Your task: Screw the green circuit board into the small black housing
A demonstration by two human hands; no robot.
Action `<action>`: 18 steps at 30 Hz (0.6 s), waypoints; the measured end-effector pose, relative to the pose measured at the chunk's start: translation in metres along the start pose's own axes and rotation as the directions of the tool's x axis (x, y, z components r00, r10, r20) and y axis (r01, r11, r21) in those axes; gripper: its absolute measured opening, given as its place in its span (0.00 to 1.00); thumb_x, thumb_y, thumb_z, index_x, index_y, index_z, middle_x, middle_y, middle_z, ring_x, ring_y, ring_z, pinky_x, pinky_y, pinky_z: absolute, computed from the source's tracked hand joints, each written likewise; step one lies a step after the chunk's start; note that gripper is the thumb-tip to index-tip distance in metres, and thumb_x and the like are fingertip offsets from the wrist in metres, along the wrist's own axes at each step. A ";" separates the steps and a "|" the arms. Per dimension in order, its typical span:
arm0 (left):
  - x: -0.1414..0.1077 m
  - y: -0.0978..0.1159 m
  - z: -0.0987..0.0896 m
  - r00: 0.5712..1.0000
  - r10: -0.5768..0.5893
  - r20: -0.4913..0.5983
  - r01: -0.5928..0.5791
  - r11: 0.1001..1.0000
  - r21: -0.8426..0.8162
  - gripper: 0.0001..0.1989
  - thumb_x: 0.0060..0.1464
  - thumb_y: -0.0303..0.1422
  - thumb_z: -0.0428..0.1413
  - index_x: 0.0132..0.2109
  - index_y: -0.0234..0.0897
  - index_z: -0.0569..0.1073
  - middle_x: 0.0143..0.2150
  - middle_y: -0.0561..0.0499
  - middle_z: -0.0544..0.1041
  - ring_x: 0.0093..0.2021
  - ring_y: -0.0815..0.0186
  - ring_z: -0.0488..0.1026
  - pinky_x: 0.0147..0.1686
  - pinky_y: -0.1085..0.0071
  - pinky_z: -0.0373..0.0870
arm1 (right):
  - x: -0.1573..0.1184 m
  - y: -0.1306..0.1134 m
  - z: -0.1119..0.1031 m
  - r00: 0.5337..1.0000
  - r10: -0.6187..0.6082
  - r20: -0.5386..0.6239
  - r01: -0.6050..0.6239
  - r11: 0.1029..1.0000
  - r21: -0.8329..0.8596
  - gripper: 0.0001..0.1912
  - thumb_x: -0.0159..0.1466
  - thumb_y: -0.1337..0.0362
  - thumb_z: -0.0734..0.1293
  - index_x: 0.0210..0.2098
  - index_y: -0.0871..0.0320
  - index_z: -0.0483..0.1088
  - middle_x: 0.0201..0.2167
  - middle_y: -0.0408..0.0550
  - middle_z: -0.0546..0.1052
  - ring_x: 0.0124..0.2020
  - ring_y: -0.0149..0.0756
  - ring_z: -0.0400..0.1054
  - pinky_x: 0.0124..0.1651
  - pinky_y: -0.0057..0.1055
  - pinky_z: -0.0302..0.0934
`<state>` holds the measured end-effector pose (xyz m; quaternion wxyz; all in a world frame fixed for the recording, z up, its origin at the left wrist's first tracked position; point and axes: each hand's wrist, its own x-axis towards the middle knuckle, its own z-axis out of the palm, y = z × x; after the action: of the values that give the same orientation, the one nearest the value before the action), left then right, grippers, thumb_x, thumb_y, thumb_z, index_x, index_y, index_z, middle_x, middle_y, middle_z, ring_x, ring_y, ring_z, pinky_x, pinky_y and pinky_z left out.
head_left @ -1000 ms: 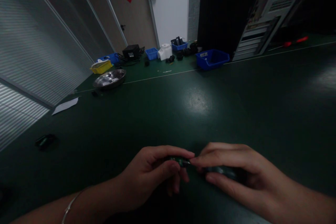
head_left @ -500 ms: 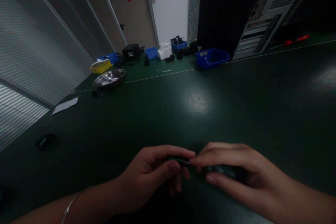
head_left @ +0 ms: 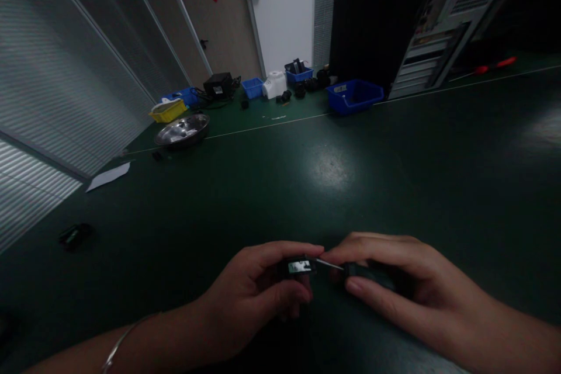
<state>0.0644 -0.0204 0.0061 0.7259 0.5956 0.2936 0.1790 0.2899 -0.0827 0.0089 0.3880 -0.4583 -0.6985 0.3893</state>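
Note:
Low in the middle, my left hand (head_left: 258,289) holds a small dark part (head_left: 300,266) with a bright, reflective green face between thumb and fingers. My right hand (head_left: 407,283) is closed around the dark handle of a thin tool (head_left: 362,272). The tool's narrow metal shaft points left and reaches the right edge of the small part, close to my left index fingertip. Most of the handle is hidden inside my right hand.
Across the green surface lie a metal bowl (head_left: 183,131), a yellow tray (head_left: 169,111), a blue bin (head_left: 355,96), a white device (head_left: 275,85) and a black box (head_left: 218,86). A dark object (head_left: 75,236) and white paper (head_left: 108,176) are at left.
The small part has tilted so its bright face shows. The tool's shaft and the front of its handle are now more visible. My right fingers have shifted slightly.

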 end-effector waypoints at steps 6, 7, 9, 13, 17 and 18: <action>-0.003 -0.001 -0.001 0.997 0.037 0.071 -0.036 0.999 -0.016 0.20 0.58 0.35 0.57 0.56 0.40 0.70 0.36 0.50 0.71 0.31 0.72 0.68 0.33 0.76 0.67 | -0.002 0.001 0.000 1.000 0.005 -0.002 -0.005 1.000 0.003 0.12 0.64 0.65 0.67 0.47 0.51 0.73 0.42 0.44 0.79 0.43 0.34 0.74 0.43 0.25 0.69; -0.003 -0.001 -0.001 0.996 0.040 0.075 -0.039 0.999 -0.012 0.19 0.58 0.35 0.57 0.57 0.40 0.70 0.37 0.50 0.71 0.32 0.72 0.68 0.33 0.76 0.67 | -0.002 0.002 0.000 1.000 0.004 0.003 -0.004 1.000 0.004 0.12 0.64 0.65 0.67 0.47 0.51 0.73 0.42 0.44 0.79 0.43 0.34 0.74 0.44 0.25 0.69; -0.003 -0.001 -0.001 0.997 0.041 0.072 -0.041 0.999 0.003 0.18 0.60 0.36 0.55 0.57 0.40 0.69 0.37 0.50 0.71 0.32 0.72 0.68 0.33 0.76 0.68 | -0.003 0.002 0.000 1.000 0.011 0.023 -0.012 1.000 0.011 0.11 0.64 0.66 0.66 0.47 0.51 0.73 0.42 0.45 0.79 0.43 0.35 0.74 0.44 0.26 0.68; -0.003 0.000 -0.001 0.998 0.021 0.059 -0.023 0.999 0.044 0.17 0.62 0.36 0.52 0.57 0.40 0.69 0.37 0.49 0.72 0.32 0.71 0.68 0.33 0.75 0.68 | -0.001 0.002 -0.001 0.999 0.018 0.034 -0.018 1.000 0.013 0.11 0.64 0.66 0.66 0.46 0.51 0.72 0.40 0.45 0.78 0.42 0.35 0.73 0.43 0.26 0.68; -0.004 0.003 0.001 0.993 0.056 0.103 -0.079 0.969 0.235 0.17 0.63 0.36 0.50 0.56 0.39 0.69 0.39 0.47 0.72 0.32 0.70 0.69 0.33 0.73 0.68 | -0.003 0.002 -0.001 0.997 -0.055 0.059 0.058 0.997 -0.053 0.11 0.64 0.70 0.65 0.45 0.52 0.71 0.37 0.45 0.76 0.37 0.34 0.72 0.37 0.26 0.67; -0.004 0.004 0.001 0.989 0.081 0.122 -0.116 0.941 0.317 0.16 0.62 0.35 0.50 0.55 0.38 0.71 0.38 0.47 0.72 0.32 0.69 0.69 0.33 0.73 0.68 | -0.005 0.002 -0.001 0.994 -0.085 0.071 0.090 0.993 -0.073 0.12 0.63 0.71 0.65 0.45 0.52 0.70 0.36 0.45 0.76 0.37 0.34 0.72 0.36 0.26 0.66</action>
<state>0.0628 -0.0229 0.0110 0.6235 0.7290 0.2494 0.1324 0.2930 -0.0862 0.0066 0.3631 -0.4281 -0.7451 0.3602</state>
